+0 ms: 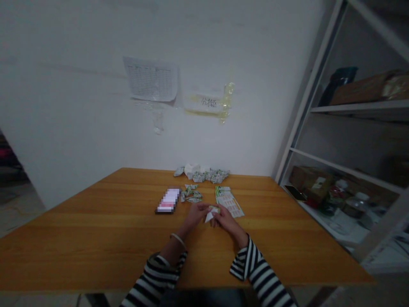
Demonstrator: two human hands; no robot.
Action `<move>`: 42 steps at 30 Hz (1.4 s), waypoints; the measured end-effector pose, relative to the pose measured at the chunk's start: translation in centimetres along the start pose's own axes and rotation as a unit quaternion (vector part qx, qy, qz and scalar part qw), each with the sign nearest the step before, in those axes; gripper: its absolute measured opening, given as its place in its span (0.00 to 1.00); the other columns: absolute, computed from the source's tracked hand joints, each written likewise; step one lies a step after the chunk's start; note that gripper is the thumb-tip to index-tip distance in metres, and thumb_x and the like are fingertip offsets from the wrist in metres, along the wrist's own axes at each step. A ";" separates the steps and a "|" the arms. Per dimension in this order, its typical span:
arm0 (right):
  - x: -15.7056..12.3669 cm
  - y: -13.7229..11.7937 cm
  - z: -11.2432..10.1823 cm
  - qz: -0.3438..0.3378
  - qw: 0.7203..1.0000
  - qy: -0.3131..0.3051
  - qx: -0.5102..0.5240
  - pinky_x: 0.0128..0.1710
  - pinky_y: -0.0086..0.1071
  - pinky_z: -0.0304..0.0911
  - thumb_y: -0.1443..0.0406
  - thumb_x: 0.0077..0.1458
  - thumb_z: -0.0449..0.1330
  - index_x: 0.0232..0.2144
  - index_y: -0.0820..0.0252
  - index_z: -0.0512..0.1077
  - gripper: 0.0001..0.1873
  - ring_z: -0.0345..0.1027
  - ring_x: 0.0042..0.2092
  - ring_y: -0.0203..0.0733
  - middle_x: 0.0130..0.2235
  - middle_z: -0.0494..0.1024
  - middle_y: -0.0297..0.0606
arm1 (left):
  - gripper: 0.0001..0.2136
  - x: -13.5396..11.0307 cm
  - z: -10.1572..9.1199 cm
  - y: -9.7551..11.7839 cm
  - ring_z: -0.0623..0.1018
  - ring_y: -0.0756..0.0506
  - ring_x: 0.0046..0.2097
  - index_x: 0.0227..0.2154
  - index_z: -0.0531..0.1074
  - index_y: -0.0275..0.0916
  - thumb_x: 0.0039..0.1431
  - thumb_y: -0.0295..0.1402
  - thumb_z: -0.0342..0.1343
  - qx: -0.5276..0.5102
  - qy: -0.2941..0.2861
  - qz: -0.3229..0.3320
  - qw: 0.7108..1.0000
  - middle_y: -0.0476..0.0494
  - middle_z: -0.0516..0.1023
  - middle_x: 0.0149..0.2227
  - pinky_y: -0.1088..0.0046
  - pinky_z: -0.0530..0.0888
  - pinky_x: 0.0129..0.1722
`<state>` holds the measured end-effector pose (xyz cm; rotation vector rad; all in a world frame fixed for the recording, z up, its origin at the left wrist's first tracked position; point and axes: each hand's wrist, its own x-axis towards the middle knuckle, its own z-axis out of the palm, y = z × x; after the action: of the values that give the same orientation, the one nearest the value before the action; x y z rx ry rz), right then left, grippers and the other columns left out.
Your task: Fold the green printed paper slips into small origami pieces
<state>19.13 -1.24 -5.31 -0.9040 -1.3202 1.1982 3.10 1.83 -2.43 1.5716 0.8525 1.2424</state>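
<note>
Between my two hands, above the wooden table [128,238], is a small folded piece of paper [209,215], white with a yellow-green edge. My left hand [195,213] pinches it from the left side. On the right, my right hand [224,218] grips the same paper with thumb and fingers. Just behind my right hand lies a printed sheet [228,200] with rows of coloured print. Several small folded paper pieces [193,196], green and white, rest beyond my left hand.
A phone [168,200] with its screen lit lies left of the folded pieces. Crumpled patterned paper [204,175] is heaped against the wall. To the right stands a white shelf [358,106] with boxes, jars and another phone [295,193]. Papers [151,80] are taped to the wall.
</note>
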 end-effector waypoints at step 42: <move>0.3 -0.1 0.2 -0.049 0.998 0.013 0.029 0.23 0.27 0.56 0.51 0.55 0.61 0.45 0.58 0.73 0.20 0.66 0.22 0.35 0.22 0.75 0.31 | 0.23 0.3 -0.5 -1.0 0.66 0.53 0.21 0.35 0.68 0.38 0.38 0.41 0.70 -0.081 -0.010 -0.028 0.996 0.58 0.67 0.18 0.78 0.62 0.23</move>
<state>18.90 -1.01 -5.12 -0.8019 -1.2882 1.1406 2.68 2.53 -3.20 1.4189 0.7584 1.2222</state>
